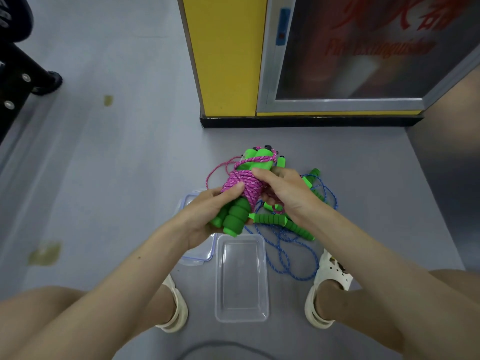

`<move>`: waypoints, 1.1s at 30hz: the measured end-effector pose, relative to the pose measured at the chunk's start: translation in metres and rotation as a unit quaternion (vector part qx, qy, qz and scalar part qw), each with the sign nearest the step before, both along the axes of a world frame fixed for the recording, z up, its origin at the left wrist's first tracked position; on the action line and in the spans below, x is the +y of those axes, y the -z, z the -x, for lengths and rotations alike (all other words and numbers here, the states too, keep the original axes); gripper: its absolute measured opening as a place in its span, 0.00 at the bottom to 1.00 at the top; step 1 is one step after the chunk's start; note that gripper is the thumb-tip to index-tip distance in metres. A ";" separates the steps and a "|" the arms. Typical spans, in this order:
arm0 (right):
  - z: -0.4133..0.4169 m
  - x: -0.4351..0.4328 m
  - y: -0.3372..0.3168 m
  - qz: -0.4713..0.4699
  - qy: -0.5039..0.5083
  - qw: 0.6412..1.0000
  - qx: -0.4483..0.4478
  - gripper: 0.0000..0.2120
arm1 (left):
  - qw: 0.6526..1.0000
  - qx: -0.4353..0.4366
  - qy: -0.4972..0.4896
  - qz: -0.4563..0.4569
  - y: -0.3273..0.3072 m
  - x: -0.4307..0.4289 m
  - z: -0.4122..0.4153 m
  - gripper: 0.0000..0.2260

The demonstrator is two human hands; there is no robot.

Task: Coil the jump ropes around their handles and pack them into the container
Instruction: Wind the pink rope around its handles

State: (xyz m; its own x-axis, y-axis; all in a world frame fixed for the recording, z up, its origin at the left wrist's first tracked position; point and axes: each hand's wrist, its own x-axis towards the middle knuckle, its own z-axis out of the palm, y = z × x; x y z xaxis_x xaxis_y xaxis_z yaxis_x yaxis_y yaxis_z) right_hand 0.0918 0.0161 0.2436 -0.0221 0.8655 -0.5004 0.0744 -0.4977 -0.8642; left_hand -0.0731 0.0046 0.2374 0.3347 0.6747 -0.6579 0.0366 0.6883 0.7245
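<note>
My left hand [207, 214] grips the two green foam handles [233, 216] of a pink jump rope [242, 184], which is wound in a thick coil around them. My right hand [283, 193] pinches the pink cord at the right side of the coil, and a loose pink loop hangs to the left. On the floor behind and to the right lies a blue jump rope [291, 255] with green handles [283, 223], uncoiled in loops. A clear plastic container [241, 315] stands empty between my feet, with its lid [197, 257] to the left under my left wrist.
A yellow pillar [226, 55] and a fire extinguisher cabinet [350, 53] stand just beyond the ropes. My two feet in cream sandals [330, 276] flank the container. A dark object [18, 74] sits at the far left on the grey floor.
</note>
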 end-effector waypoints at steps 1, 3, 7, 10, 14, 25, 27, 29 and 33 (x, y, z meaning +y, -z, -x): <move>-0.001 0.000 0.000 0.000 -0.005 1.000 0.013 0.11 | 1.000 -0.007 -0.010 -0.007 0.000 -0.001 0.001 0.24; -0.002 0.000 0.000 0.004 -0.025 1.000 0.017 0.13 | 0.998 0.013 -0.045 -0.047 0.001 -0.001 0.001 0.22; -0.002 -0.003 0.004 0.009 -0.040 0.999 0.034 0.16 | 0.987 0.090 -0.056 -0.119 0.007 0.004 0.006 0.15; -0.002 -0.002 0.005 0.014 -0.018 0.998 0.051 0.14 | 0.989 0.078 -0.061 -0.108 0.007 0.002 0.007 0.17; -0.001 -0.002 0.006 0.007 -0.006 0.997 0.080 0.09 | 0.990 0.064 -0.092 -0.091 0.008 0.002 0.005 0.21; 0.000 -0.001 0.004 0.000 0.039 0.993 0.114 0.10 | 0.987 0.043 -0.089 -0.123 0.009 0.000 0.003 0.34; 0.002 -0.002 0.007 0.033 0.084 0.981 0.169 0.10 | 0.984 0.037 -0.108 -0.134 0.008 -0.001 0.002 0.34; 0.004 -0.004 0.009 0.060 0.098 0.977 0.177 0.09 | 0.980 0.027 -0.130 -0.148 0.007 -0.002 -0.001 0.34; 0.006 -0.006 0.011 0.098 0.050 0.988 0.106 0.07 | 0.972 0.021 -0.155 -0.177 0.003 -0.002 -0.005 0.33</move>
